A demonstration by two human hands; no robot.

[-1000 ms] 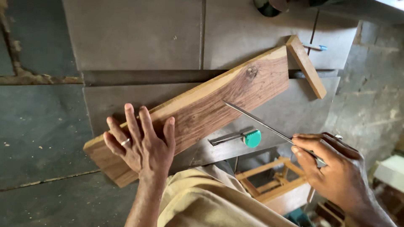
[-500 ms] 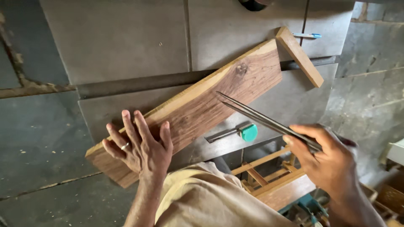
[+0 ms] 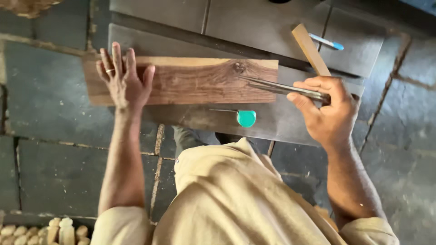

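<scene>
A brown wooden plank [image 3: 195, 81] with a dark knot lies flat across a grey metal machine table [image 3: 272, 36]. My left hand [image 3: 123, 79] rests spread and palm-down on the plank's left end; a ring is on one finger. My right hand [image 3: 324, 111] grips a long thin metal tool [image 3: 277, 87], whose tip lies over the plank's right end near the knot. A small tool with a teal handle [image 3: 245, 118] lies on the table just below the plank.
A lighter wooden strip [image 3: 310, 50] leans diagonally at the plank's right end, with a blue pen [image 3: 326, 41] beyond it. Dark stone floor slabs [image 3: 54, 159] surround the table. Several pale turned wooden pieces [image 3: 50, 230] lie at bottom left.
The view has swung so the plank now lies level instead of slanting. My right hand has risen toward the plank with the metal tool. My left hand stays flat on the plank.
</scene>
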